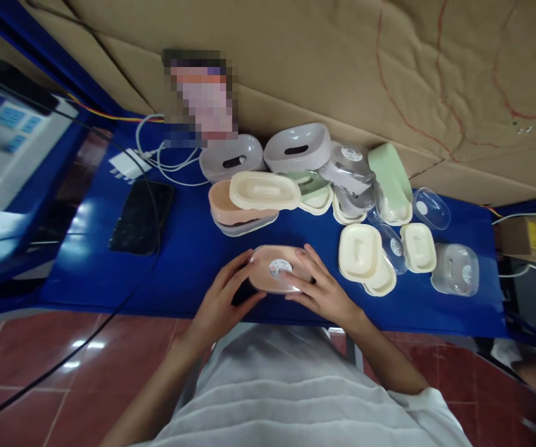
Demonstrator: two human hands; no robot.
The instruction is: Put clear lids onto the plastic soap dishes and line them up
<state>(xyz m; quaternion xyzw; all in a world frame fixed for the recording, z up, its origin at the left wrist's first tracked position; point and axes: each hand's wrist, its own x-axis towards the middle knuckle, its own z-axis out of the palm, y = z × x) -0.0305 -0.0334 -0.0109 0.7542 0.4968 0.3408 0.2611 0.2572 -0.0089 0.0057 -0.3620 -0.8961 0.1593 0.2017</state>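
Observation:
A pink soap box (268, 283) with a clear lid and a round white sticker on top is between my hands, just above or on the blue table near its front edge. My left hand (224, 287) grips its left end, thumb at the near side and fingers at the far side. Around the right end curl the fingers of my right hand (324, 290), one fingertip over the sticker. Beyond it lies a pink soap box base (228, 203) with a cream tray (265, 191) resting on top. Cream lids or trays (360, 251) sit right of my right hand.
Grey soap box bases (296, 152), a green one (391, 177) and clear lids (430, 209) crowd the back. A clear-covered box (456, 270) stands at right. At left are a black phone (140, 217) and a white charger (128, 164) with cables. Cardboard (319, 68) lines the back.

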